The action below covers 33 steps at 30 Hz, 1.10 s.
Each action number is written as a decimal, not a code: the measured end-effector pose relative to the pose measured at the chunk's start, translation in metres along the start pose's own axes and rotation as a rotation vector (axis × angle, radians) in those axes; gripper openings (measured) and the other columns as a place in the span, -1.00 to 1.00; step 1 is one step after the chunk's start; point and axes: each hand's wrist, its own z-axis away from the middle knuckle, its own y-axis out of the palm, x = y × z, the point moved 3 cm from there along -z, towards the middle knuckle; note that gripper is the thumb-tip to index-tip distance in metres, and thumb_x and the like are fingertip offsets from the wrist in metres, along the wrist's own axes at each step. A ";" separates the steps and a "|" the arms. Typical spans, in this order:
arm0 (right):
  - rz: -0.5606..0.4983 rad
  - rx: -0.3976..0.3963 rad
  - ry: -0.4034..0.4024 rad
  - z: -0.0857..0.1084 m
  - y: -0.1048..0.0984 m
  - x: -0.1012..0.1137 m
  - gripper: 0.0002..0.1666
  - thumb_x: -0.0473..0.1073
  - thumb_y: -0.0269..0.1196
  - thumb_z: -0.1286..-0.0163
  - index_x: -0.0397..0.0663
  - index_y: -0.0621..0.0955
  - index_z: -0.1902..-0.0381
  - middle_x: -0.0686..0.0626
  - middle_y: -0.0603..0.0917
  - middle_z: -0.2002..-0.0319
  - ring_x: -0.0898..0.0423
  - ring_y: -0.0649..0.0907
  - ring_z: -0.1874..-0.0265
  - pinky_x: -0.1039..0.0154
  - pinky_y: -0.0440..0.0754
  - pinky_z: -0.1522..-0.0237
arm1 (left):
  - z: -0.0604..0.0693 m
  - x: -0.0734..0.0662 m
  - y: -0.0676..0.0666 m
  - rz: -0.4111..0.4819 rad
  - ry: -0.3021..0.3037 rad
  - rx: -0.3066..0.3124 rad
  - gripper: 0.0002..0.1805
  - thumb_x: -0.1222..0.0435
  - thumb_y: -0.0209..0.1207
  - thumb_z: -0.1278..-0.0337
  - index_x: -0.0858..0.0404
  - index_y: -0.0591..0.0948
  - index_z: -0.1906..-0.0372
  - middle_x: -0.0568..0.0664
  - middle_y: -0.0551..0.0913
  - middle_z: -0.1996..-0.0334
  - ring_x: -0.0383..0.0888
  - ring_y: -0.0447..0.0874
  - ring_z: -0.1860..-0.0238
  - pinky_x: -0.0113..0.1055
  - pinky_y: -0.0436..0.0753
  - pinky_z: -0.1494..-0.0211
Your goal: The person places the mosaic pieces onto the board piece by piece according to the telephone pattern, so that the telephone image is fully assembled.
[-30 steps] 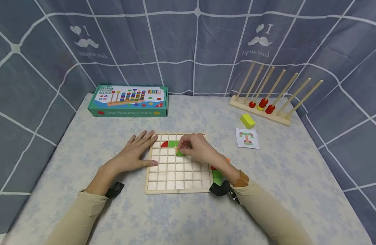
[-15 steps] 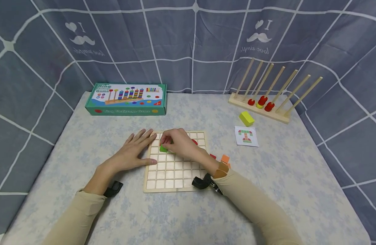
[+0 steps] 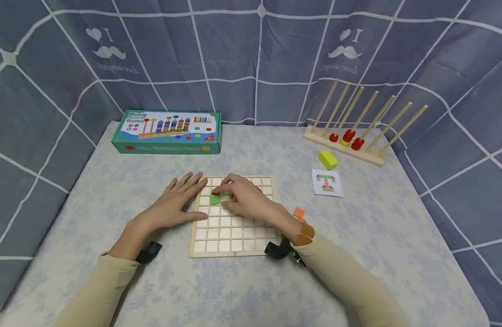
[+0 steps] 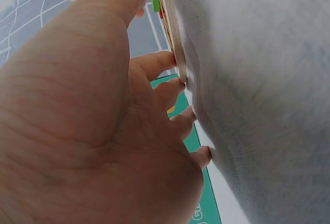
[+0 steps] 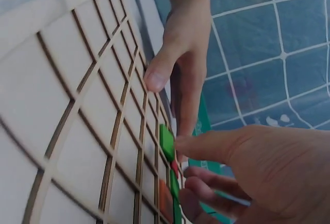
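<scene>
Green tile [image 3: 215, 200] lies on the wooden grid board [image 3: 230, 254], upper-left part, just beside the right hand [image 3: 247, 198]. Fingers there loosely curved, parted from the thumb; I cannot tell whether the thumb touches the tile. Red piece [image 3: 215, 193] directly behind the tile, partly covered. Left hand [image 3: 172, 207]: fingers spread at the board's left edge, thumb on its rim. Orange pieces [image 3: 299, 212] right of the board. Farther out: pattern card [image 3: 328, 190], yellow block [image 3: 327, 159], peg rack [image 3: 372, 157], green game box [image 3: 166, 148].
</scene>
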 end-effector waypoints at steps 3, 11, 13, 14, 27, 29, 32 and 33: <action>0.090 0.024 -0.040 0.001 0.001 0.002 -0.57 -0.13 0.34 -0.53 0.07 0.71 -0.31 0.01 0.61 -0.22 0.12 0.58 0.06 0.30 0.60 0.09 | 0.001 0.000 -0.001 0.010 -0.002 -0.008 0.13 -0.20 0.38 -0.24 0.18 0.10 -0.72 0.14 -0.04 -0.73 0.28 -0.24 -0.72 0.40 -0.23 -0.65; 0.172 -0.005 -0.060 0.009 0.005 0.002 -0.60 -0.11 0.33 -0.54 0.11 0.73 -0.28 0.03 0.60 -0.23 0.13 0.59 -0.06 0.31 0.64 0.07 | 0.002 -0.001 0.001 0.021 -0.006 -0.009 0.14 -0.19 0.38 -0.23 0.18 0.10 -0.72 0.13 -0.05 -0.74 0.27 -0.25 -0.73 0.38 -0.25 -0.66; 0.173 -0.007 -0.084 0.010 0.005 0.001 -0.60 -0.10 0.32 -0.55 0.15 0.72 -0.29 0.05 0.61 -0.22 0.15 0.59 -0.07 0.31 0.64 0.06 | 0.002 -0.001 0.001 0.019 -0.006 -0.006 0.13 -0.18 0.38 -0.24 0.18 0.10 -0.72 0.13 -0.05 -0.74 0.27 -0.25 -0.73 0.38 -0.25 -0.66; 0.175 -0.002 -0.099 0.011 0.005 0.001 -0.60 -0.09 0.32 -0.55 0.16 0.72 -0.30 0.05 0.61 -0.22 0.15 0.58 -0.09 0.30 0.64 0.03 | 0.002 -0.001 0.000 0.018 -0.004 -0.004 0.13 -0.19 0.38 -0.24 0.18 0.10 -0.72 0.13 -0.06 -0.74 0.27 -0.25 -0.73 0.38 -0.25 -0.66; 0.202 0.061 -0.135 0.019 0.006 -0.003 -0.49 -0.03 0.34 -0.53 0.18 0.64 -0.40 0.02 0.53 -0.20 0.15 0.50 0.04 0.29 0.56 0.09 | 0.001 -0.004 -0.003 0.019 0.012 -0.006 0.13 -0.20 0.37 -0.25 0.21 0.11 -0.71 0.17 -0.04 -0.73 0.31 -0.22 -0.72 0.41 -0.22 -0.65; 0.202 0.059 -0.134 0.019 0.005 -0.002 -0.46 -0.05 0.33 -0.53 0.14 0.62 -0.43 0.01 0.52 -0.18 0.15 0.49 0.11 0.30 0.55 0.16 | 0.001 -0.003 -0.003 0.015 0.011 -0.005 0.13 -0.20 0.37 -0.25 0.20 0.10 -0.71 0.16 -0.04 -0.73 0.30 -0.23 -0.72 0.40 -0.23 -0.65; 0.169 0.066 -0.114 0.021 0.004 -0.002 -0.36 -0.04 0.32 -0.55 0.13 0.51 -0.53 0.00 0.55 -0.19 0.17 0.54 0.13 0.29 0.60 0.14 | 0.001 -0.003 -0.002 0.018 0.012 -0.012 0.13 -0.18 0.39 -0.24 0.20 0.11 -0.71 0.15 -0.04 -0.73 0.29 -0.23 -0.72 0.40 -0.23 -0.65; 0.143 0.073 -0.100 0.024 0.004 -0.004 -0.31 -0.04 0.32 -0.55 0.14 0.45 -0.57 0.00 0.56 -0.19 0.17 0.56 0.11 0.28 0.62 0.10 | 0.000 -0.004 -0.001 0.021 0.014 -0.013 0.12 -0.17 0.39 -0.24 0.20 0.12 -0.71 0.15 -0.03 -0.73 0.30 -0.23 -0.72 0.40 -0.23 -0.65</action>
